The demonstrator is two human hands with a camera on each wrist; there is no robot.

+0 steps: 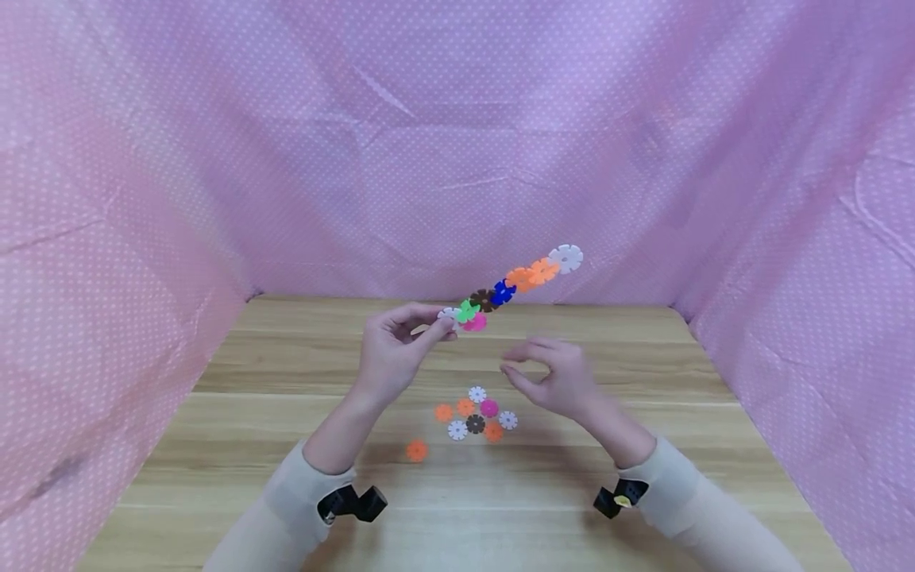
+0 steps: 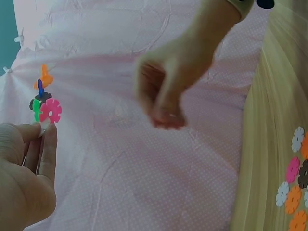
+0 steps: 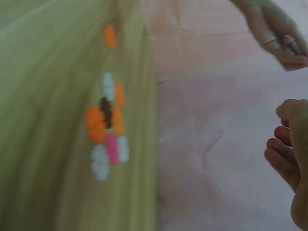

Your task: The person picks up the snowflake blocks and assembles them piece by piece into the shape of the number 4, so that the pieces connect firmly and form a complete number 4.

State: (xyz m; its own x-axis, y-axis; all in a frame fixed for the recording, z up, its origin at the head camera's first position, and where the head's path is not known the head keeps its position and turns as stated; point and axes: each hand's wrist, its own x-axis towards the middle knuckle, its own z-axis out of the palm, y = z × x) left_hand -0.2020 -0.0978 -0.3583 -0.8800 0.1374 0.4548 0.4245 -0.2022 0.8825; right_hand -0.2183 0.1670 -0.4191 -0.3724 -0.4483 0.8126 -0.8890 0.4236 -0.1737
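Thumb and fingers of my left hand (image 1: 389,349) pinch the white end disc (image 1: 448,314) of a chain of notched plastic snowflake discs. From there the chain slants up to the right: a green disc (image 1: 468,310), a brown one, a blue disc (image 1: 503,292), two orange ones and a white disc (image 1: 567,258) at the tip. A pink disc (image 2: 51,111) branches off beside the green one. My right hand (image 1: 561,380) hovers below and right of the chain, apart from it. Its fingers are loosely curved, and nothing shows between them.
Loose discs lie grouped on the wooden table (image 1: 286,413): several orange and white, a pink disc (image 1: 489,407) and a brown disc (image 1: 475,424). One orange disc (image 1: 417,450) sits apart, nearer the front left. Pink dotted cloth (image 1: 457,159) encloses the back and sides.
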